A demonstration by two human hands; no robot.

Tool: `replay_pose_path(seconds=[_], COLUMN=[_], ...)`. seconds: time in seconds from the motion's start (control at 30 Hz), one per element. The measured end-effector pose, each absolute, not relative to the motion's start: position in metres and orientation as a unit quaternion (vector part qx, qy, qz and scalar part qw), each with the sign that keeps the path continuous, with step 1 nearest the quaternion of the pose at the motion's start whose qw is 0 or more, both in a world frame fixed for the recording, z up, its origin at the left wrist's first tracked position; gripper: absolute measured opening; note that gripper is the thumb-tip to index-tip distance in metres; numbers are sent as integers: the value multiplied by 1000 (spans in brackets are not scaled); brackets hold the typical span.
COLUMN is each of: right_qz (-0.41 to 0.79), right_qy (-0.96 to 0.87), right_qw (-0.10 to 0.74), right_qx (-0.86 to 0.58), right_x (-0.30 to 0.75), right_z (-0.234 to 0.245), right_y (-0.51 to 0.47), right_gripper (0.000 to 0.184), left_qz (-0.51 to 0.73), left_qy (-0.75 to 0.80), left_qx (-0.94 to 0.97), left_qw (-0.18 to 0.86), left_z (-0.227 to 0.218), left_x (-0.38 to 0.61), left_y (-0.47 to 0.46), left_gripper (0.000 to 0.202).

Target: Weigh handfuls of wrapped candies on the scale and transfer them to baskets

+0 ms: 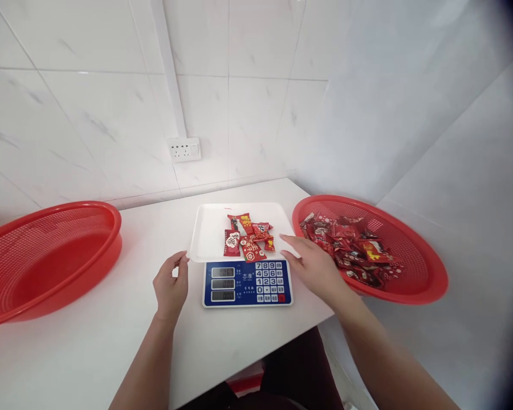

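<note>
A white tray (209, 228) sits on top of a blue and white digital scale (248, 285) with a keypad and three small displays. Several red-wrapped snack packets (250, 239) lie in a loose cluster on the tray. My left hand (171, 285) is at the tray's front left corner, fingers curled in and thumb near the index finger; nothing shows in it. At the tray's right edge, my right hand (314, 265) reaches in with thumb and fingers apart, close to the packets and holding nothing.
To the right, a red perforated basket (419, 256) holds many wrapped snacks (350, 245) and sits partly past the table edge. Another red basket (51, 245) stands at the left of the white table (154, 228). A tiled wall with a socket (184, 150) rises behind.
</note>
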State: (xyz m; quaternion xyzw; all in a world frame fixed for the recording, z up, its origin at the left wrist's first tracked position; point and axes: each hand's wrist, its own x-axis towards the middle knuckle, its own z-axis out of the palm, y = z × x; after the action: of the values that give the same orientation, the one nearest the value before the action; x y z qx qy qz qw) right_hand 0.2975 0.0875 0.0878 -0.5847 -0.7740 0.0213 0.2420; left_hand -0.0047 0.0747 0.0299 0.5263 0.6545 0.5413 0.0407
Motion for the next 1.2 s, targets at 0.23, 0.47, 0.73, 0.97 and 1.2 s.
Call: replay_pose_path(seconds=[0.23, 0.47, 0.73, 0.97, 1.2], right_qz=[-2, 10, -17, 63, 36], right_qy=[-766, -678, -716, -831, -832], right_qw=[219, 399, 390, 266, 305], right_qx=[-604, -617, -578, -484, -462], right_x=[252, 288, 302, 243, 247], right_z=[84, 102, 103, 76, 63], right_y=[130, 124, 99, 84, 91], right_gripper=[32, 26, 24, 21, 13], left_qz=[552, 549, 548, 549, 554], left_qy=[653, 652, 645, 651, 653], left_qx=[518, 522, 532, 523, 515], left_qw=[31, 30, 27, 29, 32], left_z=[34, 33, 32, 36, 34], left_x=[-9, -11, -7, -9, -8], left_y=[74, 74, 73, 73, 73], left_gripper=[26, 25, 25, 24, 27])
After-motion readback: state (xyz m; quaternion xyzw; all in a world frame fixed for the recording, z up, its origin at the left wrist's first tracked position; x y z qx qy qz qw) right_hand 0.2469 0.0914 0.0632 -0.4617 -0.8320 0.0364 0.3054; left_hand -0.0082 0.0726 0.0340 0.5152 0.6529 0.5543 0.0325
